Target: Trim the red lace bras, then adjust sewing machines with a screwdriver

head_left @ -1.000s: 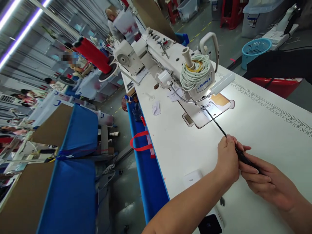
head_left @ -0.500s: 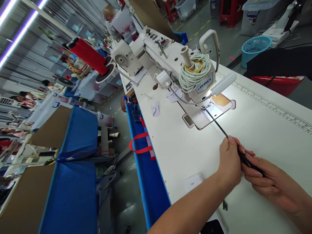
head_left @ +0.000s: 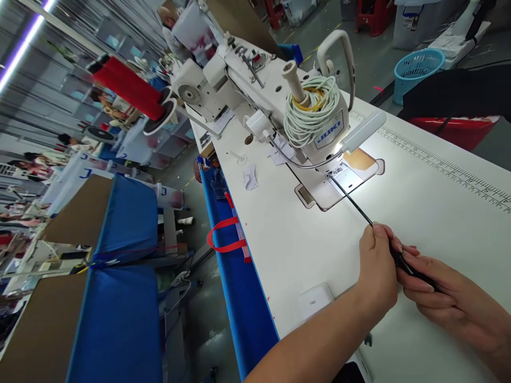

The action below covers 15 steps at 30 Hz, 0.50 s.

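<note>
Both of my hands are on one long screwdriver with a thin dark shaft and a black handle. My left hand wraps the shaft close to the handle. Behind it, my right hand grips the black handle with fingers curled round it. The shaft slopes up and left to the needle area of a white JUKI sewing machine; its tip meets the lit spot by the presser foot, too small to make out exactly. A lamp on a bendy neck lights the metal needle plate.
On the white table lie paper scraps, a white deli device and a phone-like item partly under my left arm. A printed ruler runs along the far side. A blue cloth trough hangs at the left edge; red thread cones stand beyond.
The view has shifted slightly, so the machine appears a little further left. Both hands keep their hold on the screwdriver, and its tip stays at the needle area.
</note>
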Motion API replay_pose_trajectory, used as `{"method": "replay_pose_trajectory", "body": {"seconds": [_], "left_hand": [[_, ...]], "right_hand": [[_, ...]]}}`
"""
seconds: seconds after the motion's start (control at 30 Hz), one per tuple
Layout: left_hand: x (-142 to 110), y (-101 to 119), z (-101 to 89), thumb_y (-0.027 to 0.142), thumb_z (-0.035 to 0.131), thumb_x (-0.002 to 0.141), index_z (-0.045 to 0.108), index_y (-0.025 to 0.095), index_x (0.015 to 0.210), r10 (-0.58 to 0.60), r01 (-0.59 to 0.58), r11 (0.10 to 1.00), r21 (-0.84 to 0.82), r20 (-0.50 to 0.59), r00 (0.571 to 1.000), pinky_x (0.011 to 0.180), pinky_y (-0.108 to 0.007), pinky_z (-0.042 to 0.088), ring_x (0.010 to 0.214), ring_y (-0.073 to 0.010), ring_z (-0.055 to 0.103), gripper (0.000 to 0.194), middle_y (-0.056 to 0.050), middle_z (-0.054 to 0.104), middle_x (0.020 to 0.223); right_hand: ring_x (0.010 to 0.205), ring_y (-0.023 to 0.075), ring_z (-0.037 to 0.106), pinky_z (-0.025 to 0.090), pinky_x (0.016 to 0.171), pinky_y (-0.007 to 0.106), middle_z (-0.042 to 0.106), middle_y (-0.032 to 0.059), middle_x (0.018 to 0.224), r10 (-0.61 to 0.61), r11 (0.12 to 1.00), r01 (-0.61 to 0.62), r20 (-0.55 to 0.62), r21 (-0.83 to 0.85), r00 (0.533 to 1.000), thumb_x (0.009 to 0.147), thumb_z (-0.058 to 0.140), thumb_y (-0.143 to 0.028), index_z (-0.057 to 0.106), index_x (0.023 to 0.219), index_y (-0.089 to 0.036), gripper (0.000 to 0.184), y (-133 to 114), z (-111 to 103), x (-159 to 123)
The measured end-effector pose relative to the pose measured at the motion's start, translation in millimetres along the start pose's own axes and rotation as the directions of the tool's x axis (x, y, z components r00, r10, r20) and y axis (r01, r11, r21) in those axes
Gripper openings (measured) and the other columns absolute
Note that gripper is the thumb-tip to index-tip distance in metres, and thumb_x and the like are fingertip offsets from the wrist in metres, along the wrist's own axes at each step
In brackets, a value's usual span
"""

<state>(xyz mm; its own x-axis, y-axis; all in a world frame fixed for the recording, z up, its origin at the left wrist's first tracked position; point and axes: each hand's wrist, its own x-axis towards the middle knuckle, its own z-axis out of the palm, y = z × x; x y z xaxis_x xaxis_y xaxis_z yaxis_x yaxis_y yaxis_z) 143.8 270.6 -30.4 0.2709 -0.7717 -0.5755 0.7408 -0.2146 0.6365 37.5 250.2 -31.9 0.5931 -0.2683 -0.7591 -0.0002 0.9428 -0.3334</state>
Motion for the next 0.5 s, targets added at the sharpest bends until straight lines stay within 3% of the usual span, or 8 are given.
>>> {"method": "replay_pose_trajectory", "body": {"seconds": [0.5], "left_hand": [[-1.1,1.2,0.2,0.061,0.044,0.093,0.046,0.019,0.074,-0.013,0.013,1.000,0.023,0.010,1.000,0.074,-0.031,0.050,0.057,-0.0087,0.054,0.045,0.007,0.045,0.062]], "right_hand": [[0.041,-0.0008,0.001,0.010,0.031,0.010,0.022,-0.0101,0.046,0.019,1.000,-0.019,-0.008,0.014,1.000,0.070,0.081,-0.056,0.045,0.054,-0.015,0.057,3.6,-4.9,-0.6]]}}
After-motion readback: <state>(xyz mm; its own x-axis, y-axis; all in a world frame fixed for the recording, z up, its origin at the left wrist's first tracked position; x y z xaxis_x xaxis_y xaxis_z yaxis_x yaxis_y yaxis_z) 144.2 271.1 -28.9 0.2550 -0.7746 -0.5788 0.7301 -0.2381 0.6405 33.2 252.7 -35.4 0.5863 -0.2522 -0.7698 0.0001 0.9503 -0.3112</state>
